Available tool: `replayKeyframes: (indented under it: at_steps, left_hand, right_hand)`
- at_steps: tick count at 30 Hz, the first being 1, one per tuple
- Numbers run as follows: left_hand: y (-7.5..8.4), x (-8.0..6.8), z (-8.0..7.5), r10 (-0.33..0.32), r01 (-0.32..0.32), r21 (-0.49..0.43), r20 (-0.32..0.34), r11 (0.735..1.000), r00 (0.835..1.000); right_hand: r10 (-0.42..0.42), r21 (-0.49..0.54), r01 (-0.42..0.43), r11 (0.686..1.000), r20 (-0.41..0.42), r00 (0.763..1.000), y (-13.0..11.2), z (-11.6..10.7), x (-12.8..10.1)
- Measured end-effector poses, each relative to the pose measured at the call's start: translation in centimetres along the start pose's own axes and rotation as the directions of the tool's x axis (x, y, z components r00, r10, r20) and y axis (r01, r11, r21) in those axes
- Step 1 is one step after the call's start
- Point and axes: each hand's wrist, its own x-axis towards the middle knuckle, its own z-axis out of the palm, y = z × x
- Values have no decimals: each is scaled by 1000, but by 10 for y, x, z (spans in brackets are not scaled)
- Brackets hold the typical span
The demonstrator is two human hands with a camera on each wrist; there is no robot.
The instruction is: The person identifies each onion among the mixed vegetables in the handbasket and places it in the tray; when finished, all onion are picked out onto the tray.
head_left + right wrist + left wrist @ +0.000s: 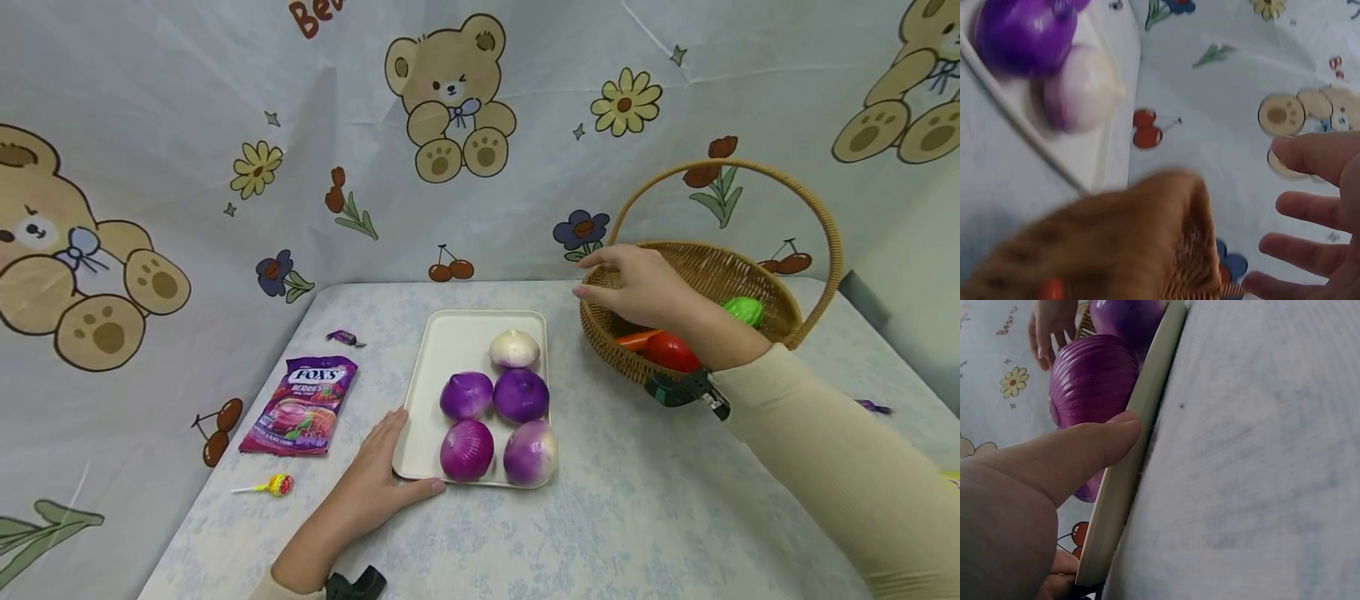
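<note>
Here your left hand (375,487) presses flat on the tray (450,342) corner, fingers straight. Your right hand (637,287) hovers spread, seemingly empty, over the basket (600,329) rim, right of the tray.

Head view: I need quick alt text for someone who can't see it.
A person's left hand rests on the near left corner of a cream tray holding five onions, while the right hand hovers open over a wicker basket containing red and green vegetables. A candy bag and lollipop lie left of the tray.
</note>
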Motion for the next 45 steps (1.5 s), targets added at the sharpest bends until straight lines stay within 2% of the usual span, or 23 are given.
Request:
replayKeyframes:
  at_steps: [4,9,18,23,31,38,43,45]
  left_hand:
    - [-1,-1,1,0,0,-1,-4,1000,1000]
    - [-1,-1,0,-2,2,5,3,1000,1000]
    - [-1,1,1,-9,9,1,7,1000,1000]
    - [-1,1,0,-5,5,1,8,1000,1000]
    - [1,1,-1,-6,6,-5,1,1000,1000]
    - [2,0,0,12,-12,-5,-16,1000,1000]
    - [2,2,-1,-16,16,-2,2,1000,1000]
    - [2,2,-1,-22,22,-5,7,1000,1000]
  right_hand:
    - [71,-29,-70,997,7,997,20,-13,0]
    - [132,-10,-132,991,50,990,36,-22,0]
    - [124,-34,-121,992,107,987,41,-29,5]
    - [124,-71,-115,991,125,984,52,-29,11]
    - [178,-97,-158,983,245,953,82,-24,13]
    - [219,-12,-228,974,333,917,105,-21,12]
    - [225,2,-241,971,347,910,111,-20,14]
    - [214,-1,-228,974,343,915,113,-19,15]
